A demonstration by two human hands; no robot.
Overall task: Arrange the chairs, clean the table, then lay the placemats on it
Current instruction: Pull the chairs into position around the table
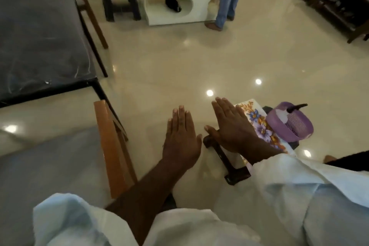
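Hands flat and empty above glossy floor, lower centre of frame.
Left hand and right hand are spread, gripping nothing; the wooden chair (rigid, likely weighty, best gripped by its top rail) stands lower left, floral placemats, thin and limp, lie lower right, glass tabletop upper left.

Two bare hands show, the left hand and the right hand, each flat with fingers straight. One floral-printed placemat lies beside the right fingers, with one purple round spray bottle just beyond. One orange wooden chair stands left of the left fingers.
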